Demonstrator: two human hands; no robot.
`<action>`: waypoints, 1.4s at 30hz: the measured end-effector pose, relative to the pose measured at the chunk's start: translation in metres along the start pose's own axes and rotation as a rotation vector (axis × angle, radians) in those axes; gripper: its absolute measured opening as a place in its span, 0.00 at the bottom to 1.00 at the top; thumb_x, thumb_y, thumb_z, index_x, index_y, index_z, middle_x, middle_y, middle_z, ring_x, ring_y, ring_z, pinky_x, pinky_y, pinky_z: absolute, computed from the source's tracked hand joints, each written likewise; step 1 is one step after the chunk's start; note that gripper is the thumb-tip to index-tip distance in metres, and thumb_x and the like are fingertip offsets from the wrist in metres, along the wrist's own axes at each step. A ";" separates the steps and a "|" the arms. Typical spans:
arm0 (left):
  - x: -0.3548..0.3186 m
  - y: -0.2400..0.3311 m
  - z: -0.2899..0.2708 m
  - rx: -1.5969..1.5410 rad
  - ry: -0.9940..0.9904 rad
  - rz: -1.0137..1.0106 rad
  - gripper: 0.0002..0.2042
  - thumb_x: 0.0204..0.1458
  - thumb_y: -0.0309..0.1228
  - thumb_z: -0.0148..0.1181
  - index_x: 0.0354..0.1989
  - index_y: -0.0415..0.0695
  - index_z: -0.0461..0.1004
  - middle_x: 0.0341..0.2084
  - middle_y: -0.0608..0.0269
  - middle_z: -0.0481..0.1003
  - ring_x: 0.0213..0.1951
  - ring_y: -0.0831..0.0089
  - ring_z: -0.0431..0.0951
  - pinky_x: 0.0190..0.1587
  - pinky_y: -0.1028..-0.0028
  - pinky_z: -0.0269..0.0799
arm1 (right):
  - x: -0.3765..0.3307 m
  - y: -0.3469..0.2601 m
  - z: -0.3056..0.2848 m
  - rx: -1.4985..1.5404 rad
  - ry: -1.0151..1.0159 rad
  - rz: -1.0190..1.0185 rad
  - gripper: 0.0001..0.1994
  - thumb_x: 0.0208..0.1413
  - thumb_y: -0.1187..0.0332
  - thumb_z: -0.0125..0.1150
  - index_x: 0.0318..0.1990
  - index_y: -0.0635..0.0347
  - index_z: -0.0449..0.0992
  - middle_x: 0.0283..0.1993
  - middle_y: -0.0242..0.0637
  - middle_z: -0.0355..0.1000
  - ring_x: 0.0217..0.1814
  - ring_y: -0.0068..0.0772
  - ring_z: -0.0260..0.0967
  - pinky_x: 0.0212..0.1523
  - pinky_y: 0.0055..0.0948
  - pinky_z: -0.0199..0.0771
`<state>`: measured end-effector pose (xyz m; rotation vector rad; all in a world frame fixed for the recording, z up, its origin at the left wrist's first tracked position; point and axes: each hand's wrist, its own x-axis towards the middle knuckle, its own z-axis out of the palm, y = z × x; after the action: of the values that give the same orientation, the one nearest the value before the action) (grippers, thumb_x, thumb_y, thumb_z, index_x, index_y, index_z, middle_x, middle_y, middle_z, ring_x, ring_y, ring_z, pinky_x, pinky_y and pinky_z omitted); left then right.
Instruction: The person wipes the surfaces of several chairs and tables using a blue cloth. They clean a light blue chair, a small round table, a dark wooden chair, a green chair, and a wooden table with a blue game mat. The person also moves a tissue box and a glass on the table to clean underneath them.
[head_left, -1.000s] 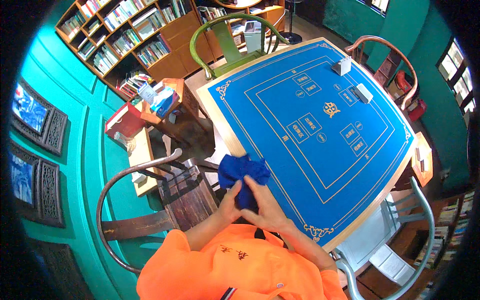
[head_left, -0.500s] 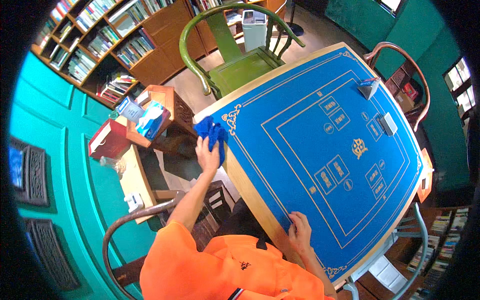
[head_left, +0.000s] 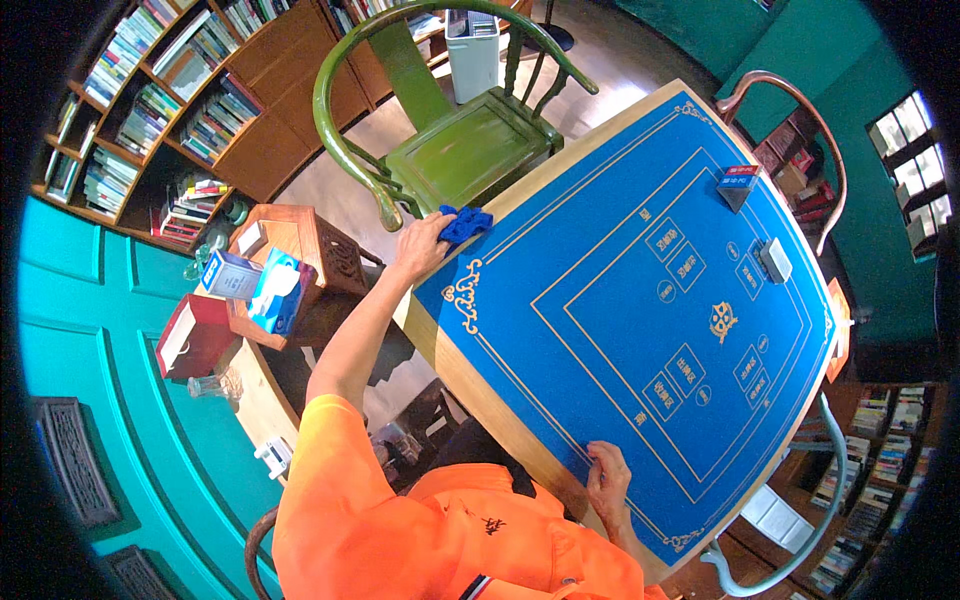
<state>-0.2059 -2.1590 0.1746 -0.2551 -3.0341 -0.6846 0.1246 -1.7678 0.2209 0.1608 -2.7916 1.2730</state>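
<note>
Blue cloth up at the bench corner

So the left hand (head_left: 422,245) is closed around a crumpled dark-blue fabric cloth (head_left: 466,224), which sits on the pale wooden rim of a big square bench with a bright-blue, gold-lined top (head_left: 555,380). That's the far-left corner, right near a glossy green wooden armchair (head_left: 470,135). The right hand (head_left: 608,478) is relaxed and partly open, over the near edge; can't tell if it's pressing down. A small white block (head_left: 775,260) stands way over on the bench's far side.
</note>
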 end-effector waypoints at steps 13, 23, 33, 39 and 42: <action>-0.007 -0.001 0.008 0.199 0.116 -0.027 0.26 0.43 0.30 0.60 0.55 0.56 0.70 0.51 0.63 0.72 0.47 0.56 0.72 0.46 0.57 0.68 | 0.061 -0.003 0.011 0.130 0.075 -0.193 0.17 0.41 0.89 0.50 0.39 0.64 0.75 0.40 0.46 0.75 0.39 0.43 0.74 0.37 0.32 0.74; 0.052 -0.007 0.018 -0.047 -0.125 0.009 0.24 0.44 0.30 0.58 0.54 0.49 0.70 0.49 0.54 0.72 0.50 0.51 0.72 0.54 0.59 0.67 | 0.131 -0.029 0.056 0.168 0.055 -0.115 0.16 0.40 0.87 0.52 0.39 0.64 0.75 0.41 0.46 0.75 0.39 0.46 0.75 0.38 0.36 0.76; 0.195 0.076 0.084 -0.285 0.107 -0.005 0.17 0.46 0.34 0.62 0.46 0.49 0.76 0.44 0.57 0.76 0.47 0.54 0.75 0.47 0.55 0.71 | 0.209 -0.096 0.110 0.191 -0.010 0.101 0.14 0.47 0.85 0.52 0.42 0.64 0.76 0.42 0.44 0.75 0.38 0.37 0.75 0.35 0.28 0.75; 0.144 0.049 0.016 -0.855 0.452 -0.199 0.18 0.47 0.27 0.63 0.48 0.39 0.75 0.47 0.51 0.75 0.47 0.57 0.77 0.48 0.65 0.72 | 0.270 -0.100 0.118 0.619 0.187 0.356 0.26 0.60 0.64 0.56 0.65 0.59 0.61 0.60 0.47 0.66 0.53 0.39 0.70 0.43 0.34 0.75; 0.098 0.052 -0.033 -1.191 0.419 -0.294 0.19 0.46 0.29 0.64 0.48 0.36 0.74 0.44 0.45 0.75 0.48 0.55 0.77 0.51 0.68 0.69 | 0.313 -0.116 0.130 0.683 0.099 0.337 0.37 0.59 0.59 0.57 0.71 0.53 0.44 0.69 0.48 0.53 0.63 0.45 0.61 0.50 0.39 0.73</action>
<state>-0.2943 -2.1120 0.2315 0.3062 -1.9330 -2.1344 -0.1744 -1.9621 0.2556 -0.3453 -2.2472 2.1953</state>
